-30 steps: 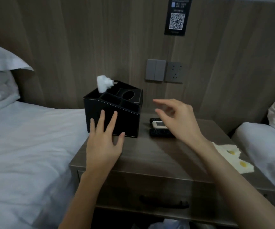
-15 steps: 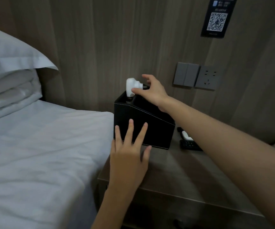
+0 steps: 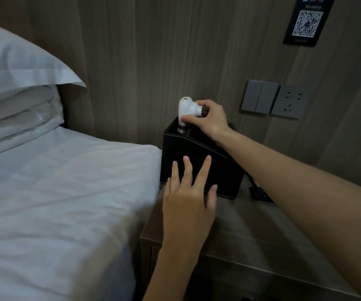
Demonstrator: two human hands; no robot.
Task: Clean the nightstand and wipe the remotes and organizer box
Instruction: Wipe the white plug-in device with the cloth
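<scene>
A black organizer box [image 3: 225,177] stands at the back left of the wooden nightstand [image 3: 251,231]. A white spray-head bottle [image 3: 187,109] sticks up out of its rear left compartment. My right hand [image 3: 210,118] grips the white spray head from the right. My left hand [image 3: 188,198] lies in front of the box with straight, spread fingers, their tips against the box's front face. A black remote [image 3: 259,193] shows partly to the right of the box, mostly hidden behind my right forearm.
A bed with white sheets [image 3: 55,203] and stacked pillows [image 3: 16,83] adjoins the nightstand's left side. The wood-panelled wall holds grey switches [image 3: 259,97], a socket [image 3: 290,102] and a QR-code sign [image 3: 307,20].
My right hand moved from above the remotes to the organizer's back corner and closed round the white spray head. The view shifted left and closer. My left hand stayed spread before the box.
</scene>
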